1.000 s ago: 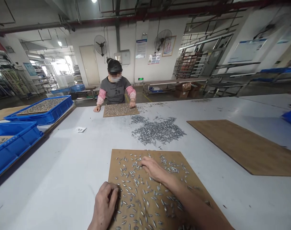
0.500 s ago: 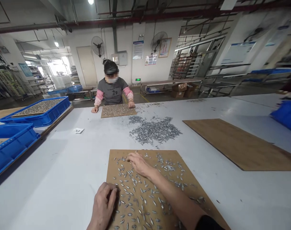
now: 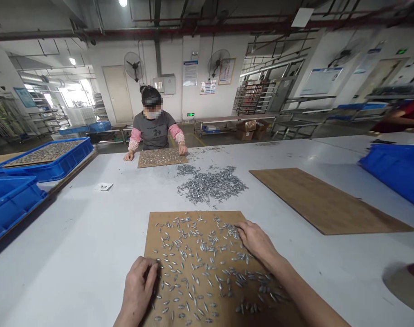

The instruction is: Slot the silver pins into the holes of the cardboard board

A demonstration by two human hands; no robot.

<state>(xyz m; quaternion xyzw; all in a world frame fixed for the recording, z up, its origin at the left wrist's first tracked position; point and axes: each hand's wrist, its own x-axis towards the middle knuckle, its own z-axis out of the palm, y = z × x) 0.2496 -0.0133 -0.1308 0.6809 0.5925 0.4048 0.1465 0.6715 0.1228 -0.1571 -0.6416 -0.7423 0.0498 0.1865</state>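
Observation:
A brown perforated board (image 3: 166,220) lies on the white table (image 3: 91,236) right in front of me, strewn with several small silver metal pieces (image 3: 200,259). My right hand (image 3: 256,240) lies flat on the board's right side, fingers spread over the pieces. At the board's near left edge my left hand (image 3: 138,286) rests with fingers curled against it. Beyond the board sits a loose heap of the same metal pieces (image 3: 210,185).
A person in a grey top (image 3: 154,129) sits across the table with both hands at another filled board (image 3: 162,157). An empty brown board (image 3: 322,202) lies to the right. Blue crates stand at left (image 3: 46,165) and right (image 3: 397,175).
My right hand has swept from the board's upper left across to its right side, spreading the pieces. The left hand has stayed at the near left edge. My view has turned rightward.

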